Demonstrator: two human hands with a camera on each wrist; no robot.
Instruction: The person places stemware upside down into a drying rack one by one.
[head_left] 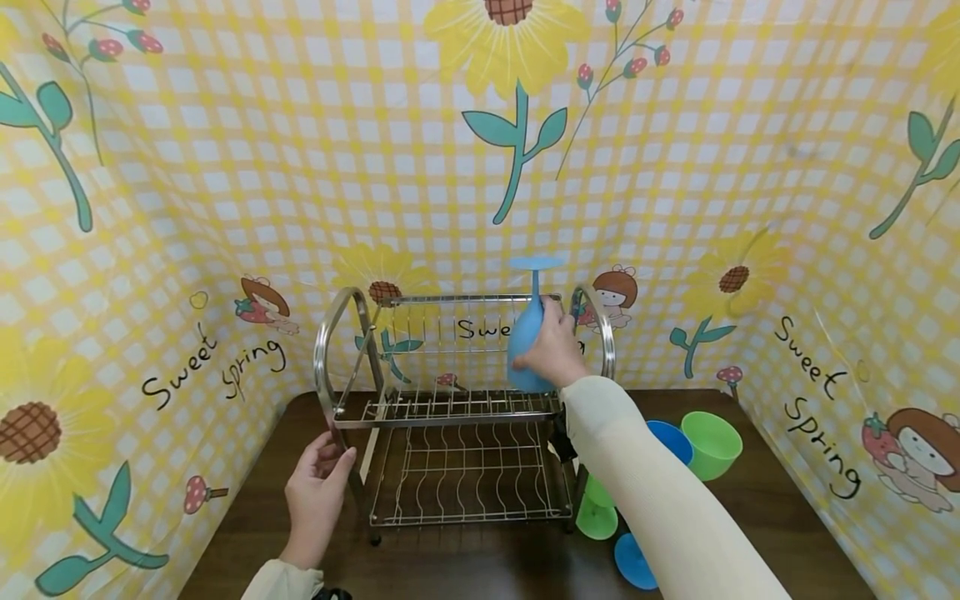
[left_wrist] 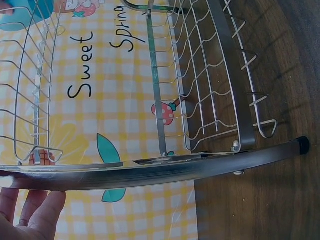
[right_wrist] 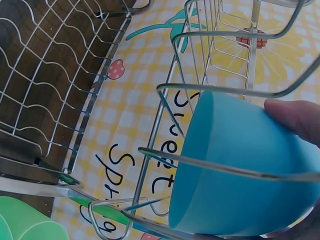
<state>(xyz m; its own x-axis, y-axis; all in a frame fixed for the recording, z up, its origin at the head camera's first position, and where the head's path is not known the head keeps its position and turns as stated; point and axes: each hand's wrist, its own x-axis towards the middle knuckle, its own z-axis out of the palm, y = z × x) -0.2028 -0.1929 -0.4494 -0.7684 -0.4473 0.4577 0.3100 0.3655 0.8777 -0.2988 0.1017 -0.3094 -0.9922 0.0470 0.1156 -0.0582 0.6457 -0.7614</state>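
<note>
My right hand (head_left: pixel 551 346) grips a light blue plastic goblet (head_left: pixel 527 346) by its bowl. The goblet is upside down, its round foot up and its mouth toward the upper tier of a metal dish rack (head_left: pixel 468 419), near the right end. In the right wrist view the goblet's bowl (right_wrist: pixel 245 170) lies behind several rack wires, with the thumb (right_wrist: pixel 295 115) on its side. My left hand (head_left: pixel 317 487) is at the rack's left side frame; in the left wrist view its fingertips (left_wrist: pixel 50 210) touch the outer edge of the curved bar (left_wrist: pixel 150 175).
Right of the rack stand a green cup (head_left: pixel 712 447) and a darker blue cup (head_left: pixel 675 442), partly behind my right sleeve. A green goblet (head_left: pixel 597 518) and a blue round piece (head_left: pixel 633 562) are nearer the front. A patterned yellow cloth (head_left: pixel 480 192) surrounds the brown table (head_left: pixel 255 508).
</note>
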